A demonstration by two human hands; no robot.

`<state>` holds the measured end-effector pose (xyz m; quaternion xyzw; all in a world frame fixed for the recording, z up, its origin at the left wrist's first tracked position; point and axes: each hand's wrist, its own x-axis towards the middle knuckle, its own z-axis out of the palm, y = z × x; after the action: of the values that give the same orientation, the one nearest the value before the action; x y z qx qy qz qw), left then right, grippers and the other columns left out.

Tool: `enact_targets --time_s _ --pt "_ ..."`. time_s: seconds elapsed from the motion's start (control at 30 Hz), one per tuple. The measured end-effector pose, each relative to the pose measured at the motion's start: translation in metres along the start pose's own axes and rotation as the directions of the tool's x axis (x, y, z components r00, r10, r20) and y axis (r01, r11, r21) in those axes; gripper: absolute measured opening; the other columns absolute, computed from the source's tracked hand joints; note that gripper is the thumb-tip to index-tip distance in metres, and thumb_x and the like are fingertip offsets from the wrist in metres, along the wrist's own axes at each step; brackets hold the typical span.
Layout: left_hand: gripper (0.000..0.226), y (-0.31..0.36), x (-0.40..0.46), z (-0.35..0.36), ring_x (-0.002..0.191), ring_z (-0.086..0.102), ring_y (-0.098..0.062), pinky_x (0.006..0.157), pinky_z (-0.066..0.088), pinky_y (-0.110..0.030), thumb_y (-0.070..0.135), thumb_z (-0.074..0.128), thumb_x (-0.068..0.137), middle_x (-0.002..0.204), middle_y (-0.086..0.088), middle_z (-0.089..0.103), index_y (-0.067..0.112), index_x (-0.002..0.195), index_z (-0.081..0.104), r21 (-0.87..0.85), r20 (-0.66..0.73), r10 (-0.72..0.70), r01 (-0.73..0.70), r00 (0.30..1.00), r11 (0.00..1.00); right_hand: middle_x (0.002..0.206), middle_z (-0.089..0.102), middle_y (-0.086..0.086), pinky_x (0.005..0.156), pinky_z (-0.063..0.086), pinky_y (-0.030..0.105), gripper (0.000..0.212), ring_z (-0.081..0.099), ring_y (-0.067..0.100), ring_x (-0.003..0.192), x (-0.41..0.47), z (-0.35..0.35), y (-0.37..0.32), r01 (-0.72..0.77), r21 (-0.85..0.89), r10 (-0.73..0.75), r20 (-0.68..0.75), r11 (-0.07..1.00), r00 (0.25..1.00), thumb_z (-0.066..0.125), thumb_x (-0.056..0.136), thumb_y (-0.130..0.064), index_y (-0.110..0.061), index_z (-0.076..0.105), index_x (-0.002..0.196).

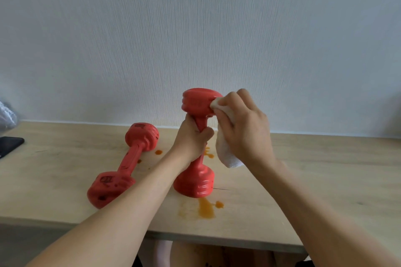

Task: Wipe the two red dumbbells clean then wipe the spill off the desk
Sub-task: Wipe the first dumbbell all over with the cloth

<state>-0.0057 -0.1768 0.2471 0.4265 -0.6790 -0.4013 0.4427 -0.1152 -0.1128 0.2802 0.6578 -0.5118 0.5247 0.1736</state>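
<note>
One red dumbbell [196, 104] stands upright on the wooden desk [325, 169], its lower head resting on the surface. My left hand [192, 141] grips its handle. My right hand [245, 128] holds a white cloth [227, 154] and presses it against the right side of the dumbbell's upper head. The second red dumbbell [125, 162] lies flat on the desk to the left, with dark marks on its near head. An orange spill [206, 209] sits on the desk just in front of the upright dumbbell, with smaller orange spots [158, 152] further back.
A black phone [9, 145] lies at the desk's left edge. A grey bundle [6, 115] sits at the far left against the wall. A pale wall rises directly behind the desk. The desk's front edge runs close below the spill.
</note>
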Motion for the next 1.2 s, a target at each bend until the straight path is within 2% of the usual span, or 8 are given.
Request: enact_targets --time_s 0.07,0.17,0.23,0.47,0.7,0.9,1.03,1.2 --pt "0.029 0.001 -0.001 0.000 0.057 0.051 -0.015 0.053 0.041 -0.029 -0.001 0.054 0.078 0.070 -0.005 0.053 0.007 0.104 0.046 -0.001 0.014 -0.002 0.002 1.000 1.000 0.085 0.054 0.004 0.052 0.047 0.036 0.008 0.057 0.022 0.068 -0.001 0.000 -0.001 -0.009 0.026 0.009 0.016 1.000 1.000 0.056 0.089 -0.022 -0.015 0.059 0.090" --pt "0.027 0.001 -0.002 -0.001 0.052 0.047 -0.014 0.054 0.039 -0.031 -0.005 0.051 0.078 0.066 -0.002 0.045 0.013 0.097 0.045 -0.084 0.057 -0.028 0.033 0.998 0.996 0.095 0.055 -0.001 0.067 0.050 0.041 0.010 0.057 0.017 0.078 -0.001 -0.003 0.009 -0.222 0.166 0.211 0.080 0.961 0.974 0.053 0.092 -0.025 -0.019 0.060 0.096" --pt "0.027 0.002 -0.003 -0.004 0.050 0.046 -0.013 0.055 0.040 -0.032 -0.007 0.051 0.078 0.066 -0.002 0.043 0.016 0.092 0.045 -0.114 0.086 -0.029 0.039 0.996 0.993 0.099 0.056 -0.001 0.073 0.049 0.042 0.008 0.058 0.017 0.083 -0.001 -0.004 0.014 -0.299 0.206 0.280 0.117 0.932 0.953 0.053 0.092 -0.022 -0.020 0.059 0.097" --pt "0.028 0.006 -0.009 -0.007 0.052 0.044 -0.013 0.052 0.039 -0.027 -0.012 0.049 0.080 0.062 -0.004 0.039 0.014 0.073 0.043 -0.135 0.162 -0.003 0.025 0.987 0.991 0.085 0.065 0.009 0.075 0.051 0.044 0.007 0.064 0.023 0.080 -0.004 0.005 0.030 -0.456 0.238 0.423 0.178 0.858 0.889 0.049 0.091 -0.028 -0.033 0.053 0.093" --pt "0.024 0.005 -0.006 -0.012 0.047 0.049 -0.005 0.053 0.043 -0.023 -0.007 0.052 0.083 0.057 -0.001 0.047 0.014 0.071 0.047 -0.167 0.100 -0.033 0.049 0.994 0.985 0.092 0.059 0.002 0.071 0.048 0.034 0.005 0.060 0.016 0.079 -0.002 0.001 0.008 -0.336 0.244 0.324 0.092 0.909 0.942 0.056 0.092 -0.020 -0.022 0.061 0.094" --pt "0.026 0.007 -0.010 -0.010 0.048 0.047 -0.011 0.053 0.041 -0.025 -0.008 0.051 0.081 0.054 -0.004 0.046 0.011 0.063 0.047 -0.119 0.155 -0.003 0.022 0.988 0.993 0.084 0.065 0.008 0.071 0.052 0.044 0.007 0.064 0.023 0.078 -0.002 0.007 0.027 -0.465 0.232 0.435 0.172 0.854 0.884 0.050 0.091 -0.026 -0.032 0.054 0.091" --pt "0.026 0.009 -0.010 -0.011 0.046 0.047 -0.008 0.051 0.042 -0.021 -0.008 0.051 0.082 0.054 -0.003 0.046 0.011 0.064 0.046 -0.132 0.154 -0.012 0.033 0.988 0.991 0.089 0.063 0.004 0.072 0.051 0.041 0.008 0.063 0.019 0.078 -0.002 0.003 0.019 -0.452 0.220 0.432 0.134 0.865 0.892 0.054 0.092 -0.022 -0.029 0.058 0.092" --pt "0.025 0.010 -0.008 -0.012 0.043 0.048 -0.007 0.047 0.042 -0.018 -0.010 0.050 0.080 0.054 -0.005 0.047 0.010 0.065 0.047 -0.142 0.123 -0.021 0.038 0.992 0.989 0.092 0.058 -0.001 0.069 0.049 0.035 0.007 0.060 0.018 0.078 -0.004 -0.003 0.005 -0.357 0.198 0.348 0.079 0.913 0.934 0.056 0.090 -0.019 -0.022 0.062 0.093"
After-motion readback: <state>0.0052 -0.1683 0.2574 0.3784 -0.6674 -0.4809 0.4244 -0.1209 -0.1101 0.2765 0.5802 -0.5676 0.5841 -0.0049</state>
